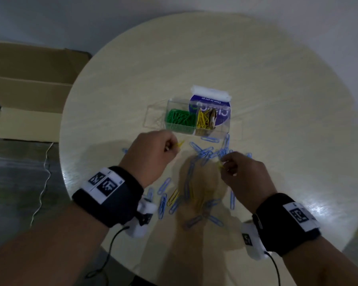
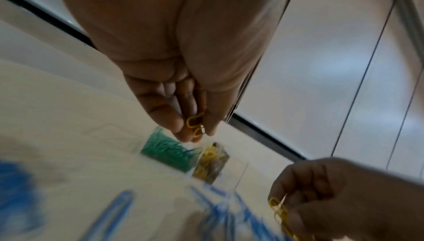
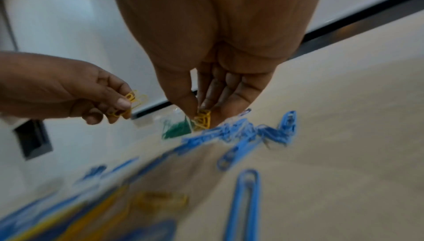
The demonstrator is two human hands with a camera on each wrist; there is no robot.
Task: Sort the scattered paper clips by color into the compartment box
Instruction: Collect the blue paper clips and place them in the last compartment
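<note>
Blurred near the compartment box (image 1: 196, 118) (clear-walled): left hand (image 1: 153, 153) and right hand (image 1: 242, 172) each pinching yellow clips (image 3: 203, 119), bare table (image 1: 277, 79) beyond.

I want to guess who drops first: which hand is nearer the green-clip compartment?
Left. The left hand, pinching yellow clips, hovers just in front of the green-clip compartment. The right hand, also pinching yellow clips, is farther back and to the right, over the blue clips.

Dim light; glare on the bench (image 1: 310, 205) at right, soft shadows below centre, wrist views blurred at the bottom.
</note>
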